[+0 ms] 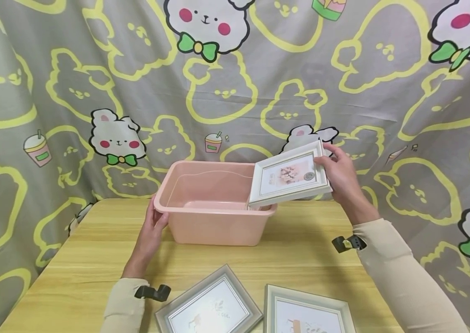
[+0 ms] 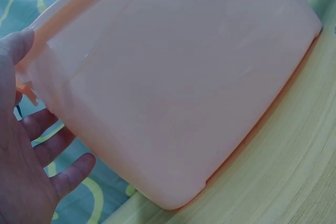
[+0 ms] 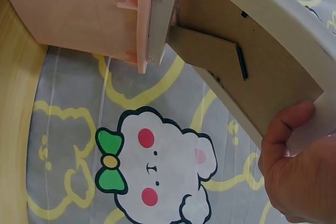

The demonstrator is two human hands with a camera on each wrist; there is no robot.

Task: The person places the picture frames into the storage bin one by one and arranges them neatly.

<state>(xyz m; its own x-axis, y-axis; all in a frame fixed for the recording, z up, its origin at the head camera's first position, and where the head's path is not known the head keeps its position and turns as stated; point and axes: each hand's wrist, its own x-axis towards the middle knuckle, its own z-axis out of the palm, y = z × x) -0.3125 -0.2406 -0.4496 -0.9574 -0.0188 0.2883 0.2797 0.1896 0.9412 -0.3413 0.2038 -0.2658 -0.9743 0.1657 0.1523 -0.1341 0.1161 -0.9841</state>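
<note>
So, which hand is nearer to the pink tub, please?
Left: the left hand grips the pink tub; the right hand is beyond its right end, holding a picture frame.

You are at a small indoor tabletop station of domestic appearance. Identify it by the wood-grain table [image 1: 93, 240] in front of you and the grey fabric curtain [image 1: 226, 78] hanging behind it and along both sides, printed with cartoon rabbits [image 1: 117, 134] and drink cups [image 1: 38, 151]. Note the household articles: a pink plastic tub [image 1: 214, 229] and picture frames [image 1: 210, 309]. From these views, you cannot confirm the room type.
</note>
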